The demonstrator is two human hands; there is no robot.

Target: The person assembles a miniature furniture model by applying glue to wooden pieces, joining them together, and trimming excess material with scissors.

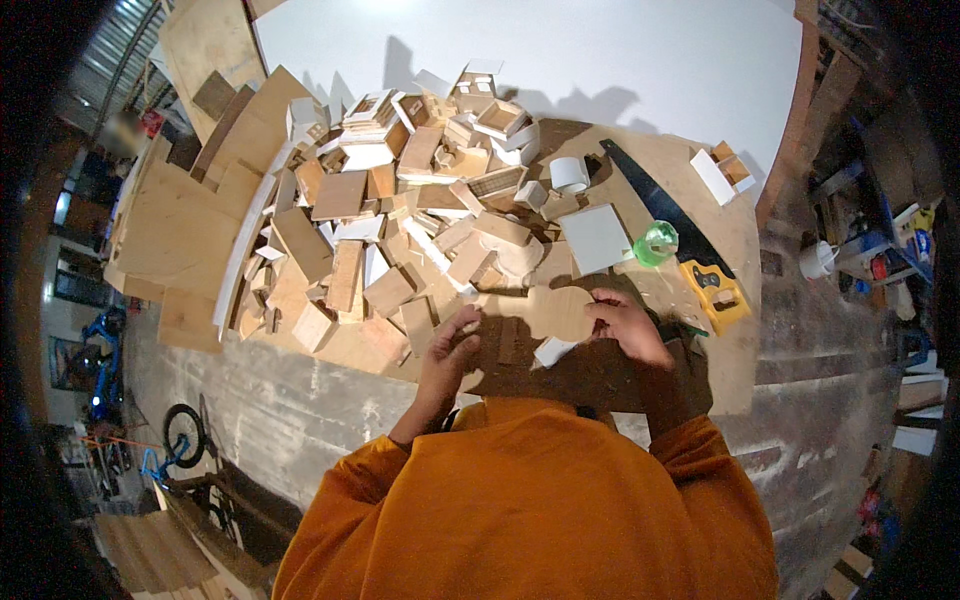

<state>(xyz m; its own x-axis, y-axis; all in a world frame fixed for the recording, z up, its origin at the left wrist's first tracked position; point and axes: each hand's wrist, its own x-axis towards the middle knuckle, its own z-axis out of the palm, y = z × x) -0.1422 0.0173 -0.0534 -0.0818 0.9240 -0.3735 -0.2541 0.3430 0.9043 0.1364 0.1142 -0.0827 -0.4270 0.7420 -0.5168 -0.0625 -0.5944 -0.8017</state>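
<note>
My right hand is closed on the right edge of a thin, pale wooden piece with a rounded outline. To the left of that piece, my left hand has its fingers curved and apart from the thumb, and no thing shows between them. Both hands are over the shadowed near part of the wooden board. A small white-faced offcut lies just below the rounded piece. Beyond my hands, a large pile of wooden offcuts spreads to the left.
Right of the pile are a green transparent container, a handsaw with a yellow handle, a square pale panel and a white roll. An offcut cluster sits farther right. Large plywood sheets stand at left.
</note>
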